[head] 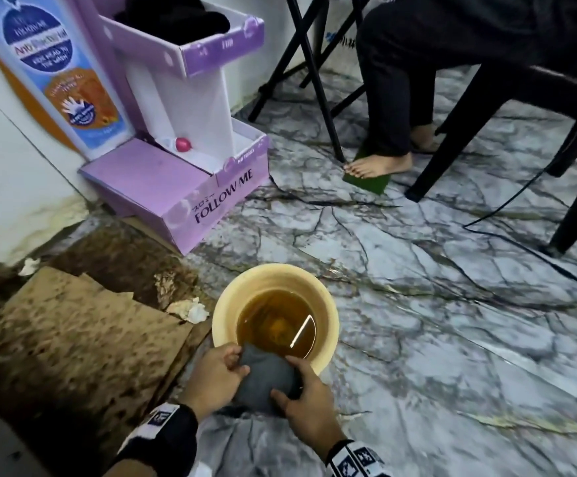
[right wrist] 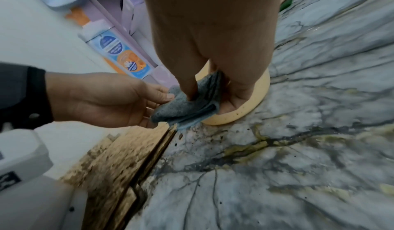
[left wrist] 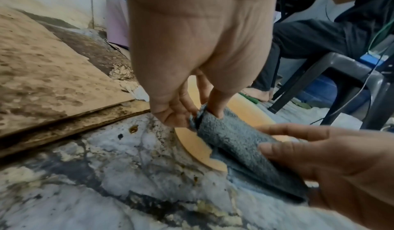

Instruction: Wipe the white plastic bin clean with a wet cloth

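Both the left hand (head: 216, 376) and right hand (head: 309, 404) pinch the folded grey cloth (head: 263, 380); better to squeeze it over the basin (head: 328, 304), so drips fall inside

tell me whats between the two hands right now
A folded grey cloth, gripped by the left hand and right hand over the basin's near rim; clearest in the head view.

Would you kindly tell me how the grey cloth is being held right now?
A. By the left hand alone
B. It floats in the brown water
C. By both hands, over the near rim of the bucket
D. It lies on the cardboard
C: the left hand and right hand each grip an end of the folded cloth at the near rim of the bucket.
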